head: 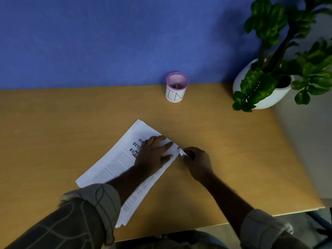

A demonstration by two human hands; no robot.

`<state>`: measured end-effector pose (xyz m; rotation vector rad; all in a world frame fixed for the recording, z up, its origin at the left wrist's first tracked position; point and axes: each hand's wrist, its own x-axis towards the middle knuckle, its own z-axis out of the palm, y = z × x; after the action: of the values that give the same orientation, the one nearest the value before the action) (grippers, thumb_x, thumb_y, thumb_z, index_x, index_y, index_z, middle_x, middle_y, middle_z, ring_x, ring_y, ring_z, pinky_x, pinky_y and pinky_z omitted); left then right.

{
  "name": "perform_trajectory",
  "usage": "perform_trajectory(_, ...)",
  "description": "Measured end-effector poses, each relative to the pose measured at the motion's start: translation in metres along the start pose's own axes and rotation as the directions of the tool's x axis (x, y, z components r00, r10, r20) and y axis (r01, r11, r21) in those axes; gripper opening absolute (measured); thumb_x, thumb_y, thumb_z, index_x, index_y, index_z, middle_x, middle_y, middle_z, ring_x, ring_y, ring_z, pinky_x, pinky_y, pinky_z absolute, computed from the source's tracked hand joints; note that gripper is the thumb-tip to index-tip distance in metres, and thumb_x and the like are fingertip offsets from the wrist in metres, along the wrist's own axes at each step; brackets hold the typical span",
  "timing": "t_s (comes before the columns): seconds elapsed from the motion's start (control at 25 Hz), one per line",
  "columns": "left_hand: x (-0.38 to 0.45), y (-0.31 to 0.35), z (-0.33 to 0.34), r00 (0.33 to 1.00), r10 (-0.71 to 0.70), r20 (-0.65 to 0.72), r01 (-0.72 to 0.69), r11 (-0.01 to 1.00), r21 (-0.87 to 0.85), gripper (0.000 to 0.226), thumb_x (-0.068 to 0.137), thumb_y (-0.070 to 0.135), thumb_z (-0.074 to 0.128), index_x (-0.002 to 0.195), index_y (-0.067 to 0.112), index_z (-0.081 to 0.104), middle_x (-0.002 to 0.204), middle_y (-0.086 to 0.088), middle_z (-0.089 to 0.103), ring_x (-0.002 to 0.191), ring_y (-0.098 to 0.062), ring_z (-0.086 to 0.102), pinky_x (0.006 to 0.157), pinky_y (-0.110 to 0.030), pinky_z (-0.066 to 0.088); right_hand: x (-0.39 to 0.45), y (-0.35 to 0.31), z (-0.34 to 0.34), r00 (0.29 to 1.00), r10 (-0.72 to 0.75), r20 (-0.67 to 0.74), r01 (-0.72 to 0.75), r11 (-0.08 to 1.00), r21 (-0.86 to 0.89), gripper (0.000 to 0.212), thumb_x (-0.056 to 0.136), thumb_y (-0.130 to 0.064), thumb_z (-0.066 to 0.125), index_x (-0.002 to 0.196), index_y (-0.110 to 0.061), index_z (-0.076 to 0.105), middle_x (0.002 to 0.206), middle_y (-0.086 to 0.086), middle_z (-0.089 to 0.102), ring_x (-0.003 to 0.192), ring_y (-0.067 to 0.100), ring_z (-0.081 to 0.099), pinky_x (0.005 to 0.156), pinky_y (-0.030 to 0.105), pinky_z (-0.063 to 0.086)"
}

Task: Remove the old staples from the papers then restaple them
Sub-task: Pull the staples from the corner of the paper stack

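papers (115,169): stack lying aslant on the wooden desk (224,150), near the front edge.
left hand (152,155): flat on the stack, fingers straight, pressing it down by the far right corner.
right hand (198,161): curled around a small white-tipped tool (181,152), likely a staple remover, tip at that corner.
risk: if the tip lifts too hard, the corner may tear; if the pressing hand slackens, sheets could shift.
far: pink-rimmed cup (176,88) and potted plant (265,74) by the blue wall.

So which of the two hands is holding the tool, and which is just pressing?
The right hand grips the small white-tipped tool at the papers' corner. The left hand lies flat on the papers, fingers spread, holding nothing.
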<state>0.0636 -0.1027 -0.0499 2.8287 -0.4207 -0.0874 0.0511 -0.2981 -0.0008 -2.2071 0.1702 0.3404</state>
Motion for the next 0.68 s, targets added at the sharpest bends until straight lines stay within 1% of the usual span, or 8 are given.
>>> perform_trajectory(0.12, -0.003, -0.004, 0.005, 1.000, 0.030, -0.001, -0.031, 0.998, -0.047, 0.050, 0.098, 0.053, 0.046, 0.144, 0.034, 0.050, 0.151, -0.001, 0.046, 0.141, -0.024, 0.037, 0.113, -0.048, 0.031, -0.002, -0.002, 0.012, 1.000, -0.015, -0.020, 0.014, 0.999, -0.030, 0.009, 0.093, -0.026, 0.062, 0.092, -0.032, 0.068, 0.079, -0.019, 0.066, 0.072, -0.003, 0.062, 0.058, 0.015, 0.049)
perform_trajectory(0.2, -0.002, -0.007, 0.006, 0.998, 0.060, -0.003, -0.060, 0.997, -0.051, 0.048, 0.097, 0.052, 0.047, 0.141, 0.034, 0.054, 0.150, 0.000, 0.047, 0.139, -0.024, 0.039, 0.112, -0.048, 0.033, -0.003, -0.001, 0.017, 0.998, 0.053, -0.033, -0.049, 0.993, 0.106, 0.007, 0.093, -0.027, 0.063, 0.094, -0.026, 0.070, 0.075, -0.013, 0.069, 0.065, -0.003, 0.063, 0.052, 0.012, 0.047)
perform_trajectory(0.24, -0.001, -0.008, 0.006, 0.997, 0.071, -0.005, -0.071, 0.997, -0.042, 0.048, 0.096, 0.053, 0.046, 0.139, 0.034, 0.055, 0.149, -0.001, 0.049, 0.138, -0.025, 0.040, 0.111, -0.047, 0.033, -0.003, -0.003, 0.016, 0.993, 0.115, -0.036, -0.104, 0.967, 0.232, 0.012, 0.092, -0.030, 0.064, 0.093, -0.021, 0.072, 0.073, -0.004, 0.071, 0.061, 0.000, 0.065, 0.049, 0.016, 0.049)
perform_trajectory(0.32, 0.002, -0.009, 0.006, 0.996, 0.088, -0.005, -0.088, 0.996, -0.019, 0.048, 0.095, 0.055, 0.044, 0.138, 0.036, 0.056, 0.146, 0.000, 0.050, 0.135, -0.025, 0.042, 0.109, -0.047, 0.035, -0.001, -0.008, 0.009, 0.966, 0.255, 0.031, -0.239, 0.846, 0.477, 0.020, 0.091, -0.037, 0.066, 0.089, -0.019, 0.076, 0.077, 0.003, 0.075, 0.060, 0.010, 0.067, 0.053, 0.028, 0.055)
perform_trajectory(0.4, 0.005, -0.013, 0.004, 0.993, 0.115, -0.004, -0.115, 0.993, -0.025, 0.050, 0.093, 0.057, 0.045, 0.137, 0.036, 0.055, 0.144, 0.001, 0.052, 0.132, -0.024, 0.044, 0.106, -0.048, 0.039, 0.001, -0.012, 0.001, 0.932, 0.324, 0.164, -0.355, 0.712, 0.606, 0.022, 0.093, -0.033, 0.063, 0.083, -0.022, 0.078, 0.075, 0.003, 0.075, 0.060, 0.011, 0.069, 0.056, 0.030, 0.055)
perform_trajectory(0.56, 0.007, -0.023, 0.004, 0.980, 0.199, -0.003, -0.199, 0.979, -0.043, 0.051, 0.093, 0.057, 0.046, 0.140, 0.037, 0.051, 0.147, -0.001, 0.049, 0.135, -0.024, 0.041, 0.108, -0.050, 0.040, 0.002, -0.010, -0.003, 0.879, 0.338, 0.337, -0.462, 0.423, 0.779, 0.020, 0.092, -0.019, 0.061, 0.086, -0.013, 0.079, 0.080, 0.009, 0.073, 0.065, 0.017, 0.068, 0.057, 0.031, 0.054)
perform_trajectory(0.6, 0.006, -0.025, 0.007, 0.975, 0.223, -0.002, -0.223, 0.974, -0.045, 0.051, 0.095, 0.056, 0.045, 0.142, 0.038, 0.048, 0.150, -0.001, 0.047, 0.138, -0.025, 0.038, 0.113, -0.049, 0.037, 0.000, -0.009, -0.004, 0.876, 0.306, 0.373, -0.471, 0.375, 0.798, 0.020, 0.091, -0.019, 0.061, 0.090, -0.012, 0.079, 0.083, 0.010, 0.074, 0.068, 0.019, 0.069, 0.058, 0.032, 0.055)
perform_trajectory(0.68, 0.005, -0.027, 0.011, 0.967, 0.256, 0.015, -0.254, 0.965, -0.066, 0.050, 0.098, 0.054, 0.041, 0.146, 0.040, 0.042, 0.156, 0.000, 0.041, 0.145, -0.024, 0.032, 0.118, -0.045, 0.025, -0.002, -0.007, -0.003, 0.879, 0.258, 0.400, -0.473, 0.371, 0.800, 0.020, 0.091, -0.019, 0.060, 0.098, -0.013, 0.078, 0.091, 0.012, 0.073, 0.075, 0.021, 0.067, 0.062, 0.033, 0.056)
